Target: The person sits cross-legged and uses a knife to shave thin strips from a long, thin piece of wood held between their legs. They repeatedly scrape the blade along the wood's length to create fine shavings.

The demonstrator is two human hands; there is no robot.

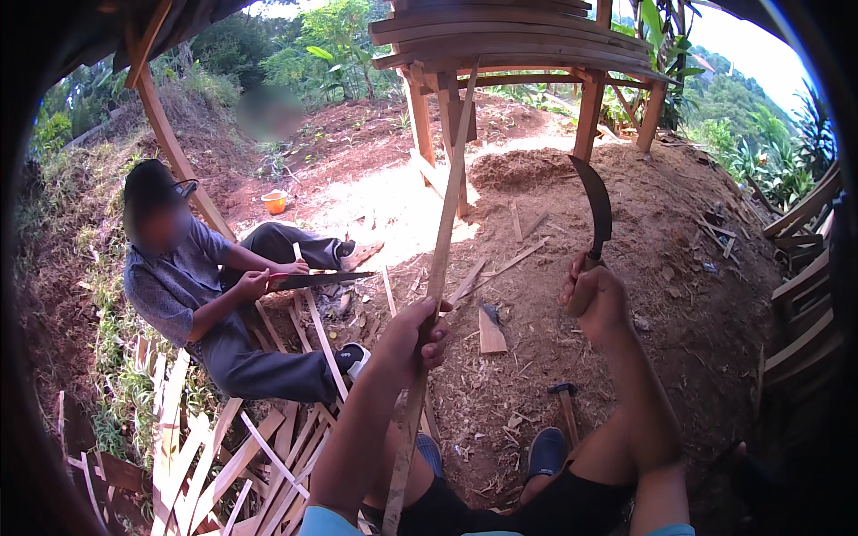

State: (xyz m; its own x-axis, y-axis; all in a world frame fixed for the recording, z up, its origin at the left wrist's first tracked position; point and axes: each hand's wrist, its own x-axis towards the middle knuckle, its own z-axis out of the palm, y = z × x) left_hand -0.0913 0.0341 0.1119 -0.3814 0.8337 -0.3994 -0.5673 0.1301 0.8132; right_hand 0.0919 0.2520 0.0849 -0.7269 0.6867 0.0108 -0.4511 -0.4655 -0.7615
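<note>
My left hand (pixel 413 338) is closed around a long, thin wooden strip (pixel 450 210), which runs from my lap up and away towards the stacked boards. To the right of it, my right hand (pixel 597 299) grips the wooden handle of a sickle (pixel 596 204). Its dark curved blade points upward, apart from the strip. On the dirt between my hands lies a wedge-shaped wood block (pixel 492 330) with a dark upper end. A hammer (pixel 565 404) rests by my right foot.
At the left a seated person (pixel 183 277) holds a handsaw (pixel 322 280) and a pencil-like red thing. Many wooden strips (pixel 214 464) lie at the lower left. Ahead, a wooden rack (pixel 518 45) bears long boards. More timber (pixel 804 286) is stacked at the right. An orange bucket (pixel 275 202) stands farther off.
</note>
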